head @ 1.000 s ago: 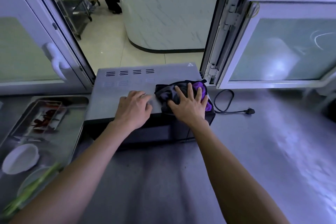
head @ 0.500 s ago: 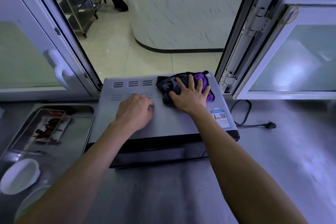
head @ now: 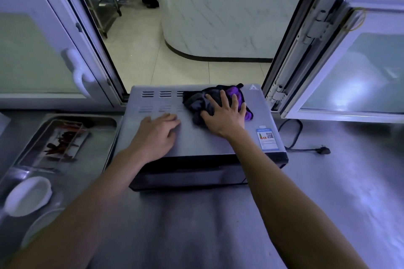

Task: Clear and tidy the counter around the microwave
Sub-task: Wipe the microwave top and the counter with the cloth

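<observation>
Nearest: bare steel surface, both forearms reaching forward over it. At far left, a tray holds a clear box of red pieces, with a white bowl in front of it.

Microwave stands mid-surface, door toward the person; its unplugged cord lies on the surface just to the right.

Left hand rests palm down on the microwave top, fingers loosely bent, grasping nothing (likely steadying the box).

Right hand lies flat on a bunched dark and purple cloth, fingers spread and straight, pressing rather than gripping. The cloth sits at the top's back right part, directly under and left of that hand, so the right hand is the working one. Any next stroke probably sweeps along the top's width.

Beyond: an open serving window, tiled floor past it.
</observation>
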The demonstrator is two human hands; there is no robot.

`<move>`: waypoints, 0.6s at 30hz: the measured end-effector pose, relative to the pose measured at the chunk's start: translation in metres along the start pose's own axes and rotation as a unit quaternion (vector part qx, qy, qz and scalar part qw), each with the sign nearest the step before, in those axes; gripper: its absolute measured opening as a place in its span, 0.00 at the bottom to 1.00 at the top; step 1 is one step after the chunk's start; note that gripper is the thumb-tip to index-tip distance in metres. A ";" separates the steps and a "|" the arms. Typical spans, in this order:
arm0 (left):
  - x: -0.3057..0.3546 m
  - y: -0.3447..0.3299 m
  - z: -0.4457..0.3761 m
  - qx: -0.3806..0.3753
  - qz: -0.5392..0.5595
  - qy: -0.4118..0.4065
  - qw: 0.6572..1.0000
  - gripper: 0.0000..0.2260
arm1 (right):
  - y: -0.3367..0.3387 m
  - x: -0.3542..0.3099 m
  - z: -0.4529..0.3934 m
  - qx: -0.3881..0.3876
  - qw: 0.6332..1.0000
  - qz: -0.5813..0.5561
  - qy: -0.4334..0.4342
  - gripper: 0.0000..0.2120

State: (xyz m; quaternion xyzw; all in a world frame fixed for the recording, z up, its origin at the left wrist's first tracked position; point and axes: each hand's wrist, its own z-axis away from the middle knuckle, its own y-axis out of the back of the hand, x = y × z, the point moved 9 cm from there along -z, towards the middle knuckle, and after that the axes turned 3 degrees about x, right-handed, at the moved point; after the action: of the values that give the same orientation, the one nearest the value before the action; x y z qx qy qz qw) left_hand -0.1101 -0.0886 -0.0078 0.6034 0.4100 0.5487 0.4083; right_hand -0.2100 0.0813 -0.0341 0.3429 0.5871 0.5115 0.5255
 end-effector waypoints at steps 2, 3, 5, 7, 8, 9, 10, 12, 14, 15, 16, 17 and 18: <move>0.001 0.009 0.015 0.046 0.015 -0.015 0.999 0.18 | -0.001 -0.003 0.024 0.002 1.000 -0.002 0.004 0.32; 0.002 0.014 0.022 0.064 0.022 -0.018 0.998 0.17 | -0.002 -0.004 0.036 0.003 1.000 -0.005 0.007 0.33; 0.006 0.024 0.032 0.083 0.031 -0.015 0.996 0.17 | -0.003 -0.009 0.062 0.004 1.000 -0.011 0.016 0.33; 0.008 0.028 0.041 0.080 0.043 -0.009 0.996 0.18 | -0.005 -0.014 0.088 0.013 1.000 -0.018 0.019 0.32; 0.008 0.029 0.045 0.075 0.049 -0.007 0.996 0.18 | -0.006 -0.016 0.101 0.019 0.999 -0.022 0.017 0.32; 0.008 0.029 0.049 0.070 0.055 -0.005 0.996 0.18 | -0.007 -0.019 0.112 0.025 0.999 -0.024 0.013 0.32; 0.008 0.028 0.053 0.063 0.058 -0.006 0.996 0.18 | -0.008 -0.021 0.122 0.032 0.999 -0.027 0.009 0.32; 0.007 0.026 0.060 0.048 0.061 -0.008 0.997 0.18 | -0.013 -0.023 0.142 0.053 0.998 -0.031 0.002 0.32; 0.008 0.027 0.068 0.045 0.061 -0.017 0.997 0.18 | -0.019 -0.023 0.159 0.093 0.995 -0.023 0.000 0.33; 0.007 0.029 0.071 0.046 0.057 -0.022 0.997 0.18 | -0.021 -0.022 0.167 0.117 0.993 -0.018 0.001 0.33; 0.005 0.030 0.075 0.047 0.051 -0.029 0.997 0.18 | -0.024 -0.022 0.172 0.143 0.990 -0.016 -0.001 0.34; 0.003 0.031 0.078 0.048 0.043 -0.037 0.997 0.19 | -0.026 -0.020 0.176 0.170 0.985 -0.018 -0.006 0.34; 0.001 0.032 0.080 0.046 0.033 -0.046 0.997 0.19 | -0.027 -0.019 0.179 0.195 0.980 -0.025 -0.015 0.34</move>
State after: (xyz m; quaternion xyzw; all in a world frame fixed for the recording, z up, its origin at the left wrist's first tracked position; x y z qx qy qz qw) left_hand -0.0283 -0.1012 0.0172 0.6591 0.3954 0.5142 0.3806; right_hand -0.0290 0.1002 -0.0418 0.4315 0.6758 0.3689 0.4701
